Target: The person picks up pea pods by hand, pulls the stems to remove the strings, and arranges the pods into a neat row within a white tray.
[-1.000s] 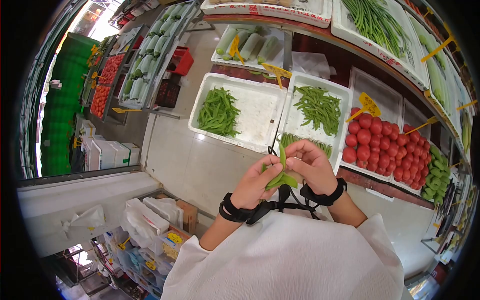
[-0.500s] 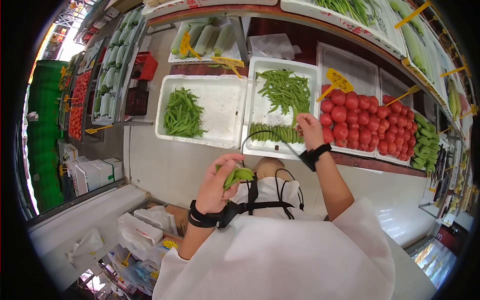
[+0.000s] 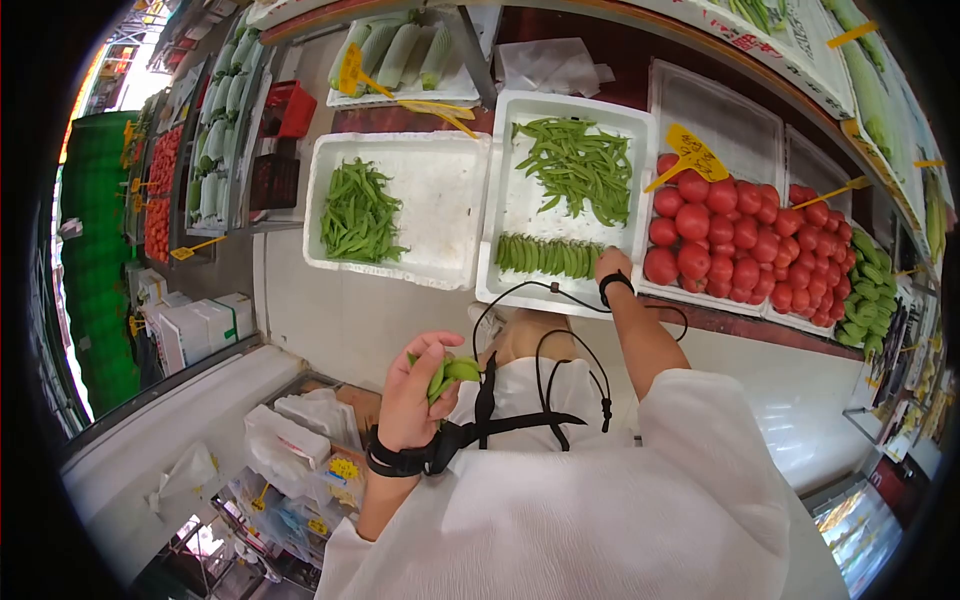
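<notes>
A small bunch of green pea pods point(image 3: 457, 371) sits in my left hand point(image 3: 408, 392), whose fingers curl round it in front of my body. My right hand point(image 3: 613, 262) reaches into a white foam box point(image 3: 518, 220), at the right end of a neat row of pods point(image 3: 546, 256). Its fingers are closed and point down; what they hold, if anything, is hidden. Behind the row, a loose heap of pods point(image 3: 580, 165) fills the far part of the same box.
Left of it, another foam box point(image 3: 440, 205) holds a pile of pods point(image 3: 358, 215). Tomatoes point(image 3: 735, 235) with a yellow price tag point(image 3: 692, 155) lie close on the right. Dark cords point(image 3: 545, 290) hang between my arms. Ridged gourds point(image 3: 400, 55) stand behind.
My right hand has moved down from the edge of the loose heap to the right end of the row. The left hand still holds its bunch, slightly lower in view.
</notes>
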`<state>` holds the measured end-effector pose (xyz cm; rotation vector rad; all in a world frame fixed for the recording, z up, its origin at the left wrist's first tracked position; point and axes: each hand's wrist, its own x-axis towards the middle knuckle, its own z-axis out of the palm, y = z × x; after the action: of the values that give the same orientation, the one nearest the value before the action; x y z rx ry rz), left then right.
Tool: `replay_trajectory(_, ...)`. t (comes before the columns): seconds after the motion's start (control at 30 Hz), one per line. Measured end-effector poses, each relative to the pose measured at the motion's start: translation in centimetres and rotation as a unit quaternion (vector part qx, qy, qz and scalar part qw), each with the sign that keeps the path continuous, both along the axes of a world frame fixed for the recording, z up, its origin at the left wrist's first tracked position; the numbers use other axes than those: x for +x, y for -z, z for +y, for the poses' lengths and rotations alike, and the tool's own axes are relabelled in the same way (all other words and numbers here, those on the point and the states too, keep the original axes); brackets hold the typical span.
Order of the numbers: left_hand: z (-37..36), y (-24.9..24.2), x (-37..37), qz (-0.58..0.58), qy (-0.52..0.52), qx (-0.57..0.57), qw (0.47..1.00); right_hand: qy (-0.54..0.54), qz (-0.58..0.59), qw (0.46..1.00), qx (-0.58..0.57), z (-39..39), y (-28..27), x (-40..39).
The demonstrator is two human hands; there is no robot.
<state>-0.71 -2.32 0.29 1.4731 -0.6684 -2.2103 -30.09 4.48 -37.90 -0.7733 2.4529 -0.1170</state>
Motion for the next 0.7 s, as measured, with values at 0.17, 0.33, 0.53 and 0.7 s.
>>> replay_trajectory(0.17,0.4,0.4,-0.7,-0.013,-0.026,0.008,1.0,-0.012,-0.041,0.995,0.091,0.1,4.4,-1.1)
replay_trajectory(0.33,0.4,0.4,-1.1,-0.011,-0.04,0.015,0.999,-0.042,0.029,0.995,0.084,1.1,5.4,-0.8)
replay_trajectory(0.53,0.2,0.4,-1.6,-0.014,-0.048,0.018,0.999,-0.032,-0.002,0.988,0.149,1.4,7.6,-1.2)
replay_trajectory(0.7,0.1,0.5,-1.8,-0.005,-0.047,0.016,0.999,-0.04,0.0,0.987,0.159,1.4,8.2,-1.4)
